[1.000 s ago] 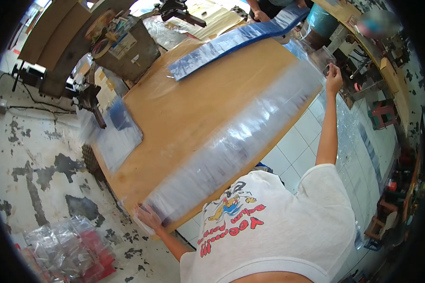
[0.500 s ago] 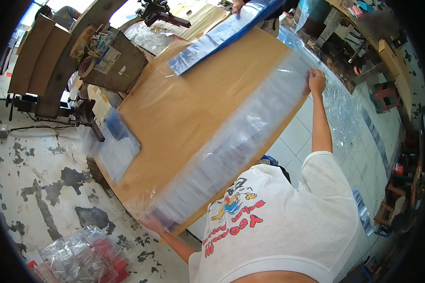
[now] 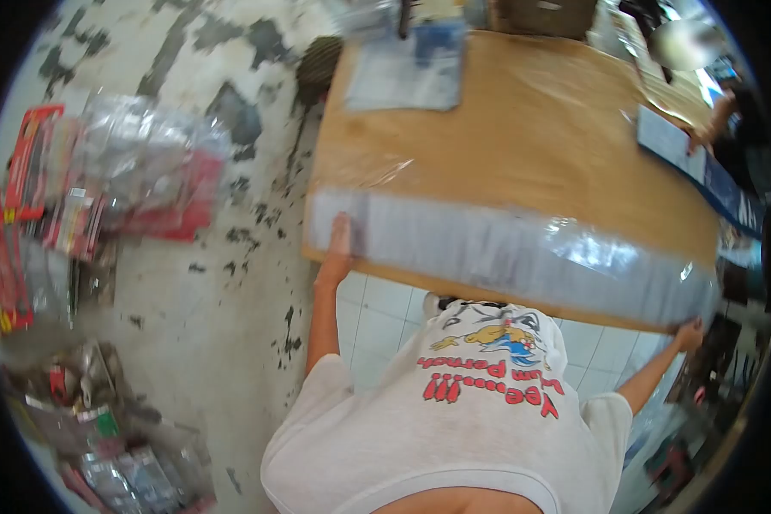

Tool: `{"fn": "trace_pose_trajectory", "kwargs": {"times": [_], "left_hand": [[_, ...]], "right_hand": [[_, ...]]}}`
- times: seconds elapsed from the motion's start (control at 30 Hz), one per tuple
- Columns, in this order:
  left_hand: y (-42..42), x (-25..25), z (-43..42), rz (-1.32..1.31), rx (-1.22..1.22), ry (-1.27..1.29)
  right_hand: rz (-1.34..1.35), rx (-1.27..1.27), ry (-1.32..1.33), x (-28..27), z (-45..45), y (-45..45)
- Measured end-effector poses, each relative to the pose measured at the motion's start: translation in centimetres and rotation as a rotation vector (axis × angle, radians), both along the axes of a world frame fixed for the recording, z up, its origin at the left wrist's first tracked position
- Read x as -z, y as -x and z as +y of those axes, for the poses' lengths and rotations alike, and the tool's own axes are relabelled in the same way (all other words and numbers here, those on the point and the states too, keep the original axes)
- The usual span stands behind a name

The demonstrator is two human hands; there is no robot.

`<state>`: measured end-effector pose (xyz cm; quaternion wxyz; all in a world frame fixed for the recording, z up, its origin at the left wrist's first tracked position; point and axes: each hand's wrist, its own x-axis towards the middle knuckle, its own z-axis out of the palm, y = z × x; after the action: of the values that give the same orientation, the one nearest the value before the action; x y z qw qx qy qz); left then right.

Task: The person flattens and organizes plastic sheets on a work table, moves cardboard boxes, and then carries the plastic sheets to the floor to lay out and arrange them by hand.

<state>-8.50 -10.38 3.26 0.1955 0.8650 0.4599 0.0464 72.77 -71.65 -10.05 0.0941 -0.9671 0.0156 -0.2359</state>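
A long strip of clear plastic film (image 3: 488, 244) lies along the near edge of a table covered in brown paper (image 3: 522, 137). On the strip's left end my left hand (image 3: 341, 238) rests flat, its fingers stretched out. My right hand (image 3: 690, 335) is at the table's right corner, fingers closed on the strip's other end. Several layers seem to make up the strip, but blur hides how many. A stack of clear plastic sheets (image 3: 403, 73) lies at the table's far left.
Across the table at the right, another person's hand (image 3: 718, 120) holds a blue-and-white plastic roll or folded strip (image 3: 672, 141). Packets in clear plastic with red card (image 3: 137, 171) lie on the worn floor at left. More bagged items (image 3: 137, 471) lie nearer. A brown box (image 3: 546, 17) stands at the back.
My view has swung left, showing more floor. My left hand now lies on top of the strip's left end, while my right hand remains at the right end.
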Motion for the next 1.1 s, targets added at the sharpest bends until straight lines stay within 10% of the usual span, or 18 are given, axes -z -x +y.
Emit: {"fn": "trace_pose_trajectory", "kwargs": {"times": [0.17,0.27,0.4,0.5,0.83,1.1], "left_hand": [[-0.8,-11.3,0.1,0.253,-0.195,0.773],[-1.5,-12.5,3.5,0.151,-0.47,0.569],[-5.3,-7.7,7.6,0.177,-0.206,-0.575],[-7.2,-3.5,11.2,0.182,-0.011,-0.827],[-3.3,-9.1,14.0,-0.099,-0.051,-1.103],[-0.7,-16.2,6.4,-0.079,-0.082,-0.757]], "right_hand": [[0.144,0.209,0.046,-2.4,2.9,1.7],[0.132,0.232,0.07,-2.4,3.3,1.9],[0.108,0.177,0.009,-2.9,3.6,1.6],[0.087,0.097,0.005,-0.9,1.5,0.4],[0.022,-0.041,-0.077,-3.1,3.8,4.3],[0.012,0.083,0.094,-4.1,5.8,5.0]]}}
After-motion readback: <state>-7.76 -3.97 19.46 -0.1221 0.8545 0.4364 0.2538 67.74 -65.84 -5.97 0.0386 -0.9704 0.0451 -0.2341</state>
